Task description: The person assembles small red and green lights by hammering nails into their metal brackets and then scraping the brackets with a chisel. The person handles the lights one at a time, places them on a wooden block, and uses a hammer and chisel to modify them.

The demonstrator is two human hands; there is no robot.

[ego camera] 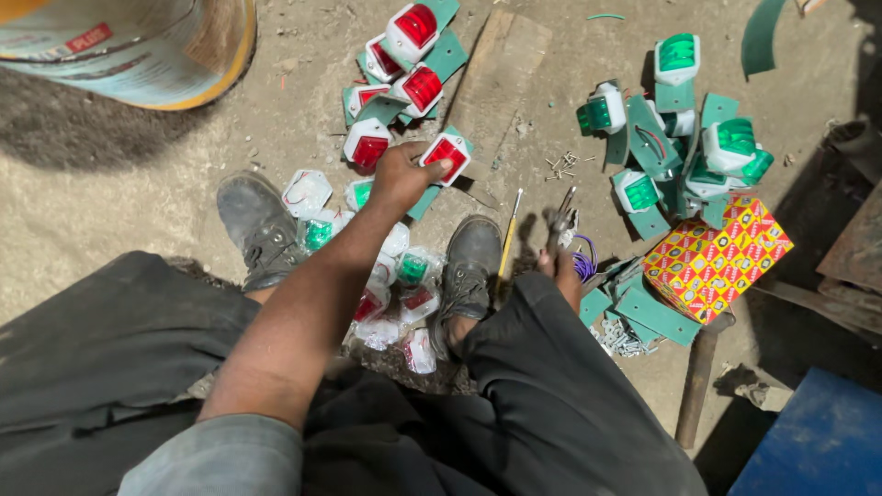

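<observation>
Two heaps of lamps flank a wooden board (pixel 496 78): red ones (pixel 404 64) and green ones (pixel 680 147). Left hand (pixel 400 174) grips a red lamp (pixel 446 156) beside the red heap. Right hand (pixel 565 271), mostly behind the knee, clasps pliers (pixel 560 220); a patterned box (pixel 717 257) lies nearby.

The person sits on the floor (pixel 119 184) with a shoe (pixel 259 230) on the left and a shoe (pixel 469 271) on the right. Between the shoes lie wrapped lamps (pixel 395 294). Beyond them the left hand (pixel 401 174) rests on a lamp (pixel 446 156) at the near end of a lamp pile (pixel 400 64). A plank (pixel 496 83) lies just right of that pile, and farther right a second lamp pile (pixel 684 147). Nearer than it sits a box (pixel 717 257), with a hammer (pixel 700 377) below. The right hand (pixel 562 271), by the right knee, holds a tool (pixel 559 220) beside a screwdriver (pixel 508 241).
</observation>
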